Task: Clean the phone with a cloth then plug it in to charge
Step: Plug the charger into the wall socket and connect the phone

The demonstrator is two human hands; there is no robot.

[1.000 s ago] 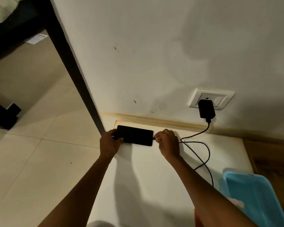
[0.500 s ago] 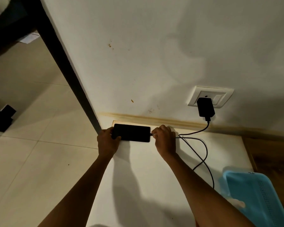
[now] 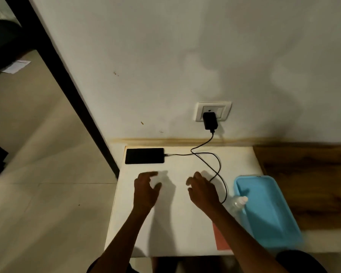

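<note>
A black phone (image 3: 144, 156) lies flat at the far left corner of the white table (image 3: 171, 229), screen dark. A black cable (image 3: 207, 162) runs from its right end in a loop up to the black charger (image 3: 210, 120) plugged into the white wall socket (image 3: 224, 111). My left hand (image 3: 146, 191) hovers over the table below the phone, fingers spread and empty. My right hand (image 3: 203, 191) hangs beside it near the cable loop, also empty. A reddish cloth (image 3: 220, 240) peeks out under my right forearm.
A light blue tray (image 3: 268, 211) sits at the table's right edge with a clear plastic bottle (image 3: 237, 203) leaning against it. A dark wooden surface (image 3: 307, 174) lies further right. A black frame post (image 3: 67, 81) slants down at the left, over tiled floor.
Both hands have let go of the phone and the cable plug and pulled back toward me. The phone stays on the table with the cable in it.
</note>
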